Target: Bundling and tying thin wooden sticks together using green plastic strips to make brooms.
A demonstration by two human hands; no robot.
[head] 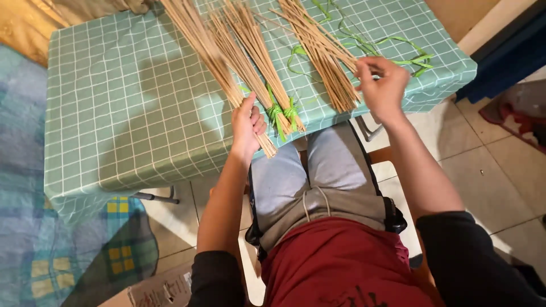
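So, head view only, looking down over the lap at a table (114,131) with a green checked cloth.

Left hand (246,126) is wrapping closed around the lower end of a bundle of thin tan sticks (207,51), right at the table's near edge; the cut ends are poking out past the edge below the fist. Bundle is fanning out toward the far edge.

Just right of it, two more stick bundles (250,45) are lying side by side, each tied near the butt end with green strip ties (282,112), knots sitting at the near edge.

Right hand (382,85) is hovering near the table's right edge, fingers curled and pinching at what looks like a stick or two from the loose untied pile (321,57). Can't tell exactly how many it's gripping; not flat open, anyway.

Loose green strips (369,42) are trailing across the far right corner, partly under the pile.

Handling, my read: sticks are looking light, dry, springy and fairly brittle singly, stiffer once bunched. Smooth enough to slide lengthwise out of a loose fist. Best hold is probably a full wrap near the butt ends, where they're lying parallel; grabbing farther up lets them splay. Strips are looking soft and limp; pinch them by the ends.

Below the table: grey trousers, red top, tiled floor (483,165).
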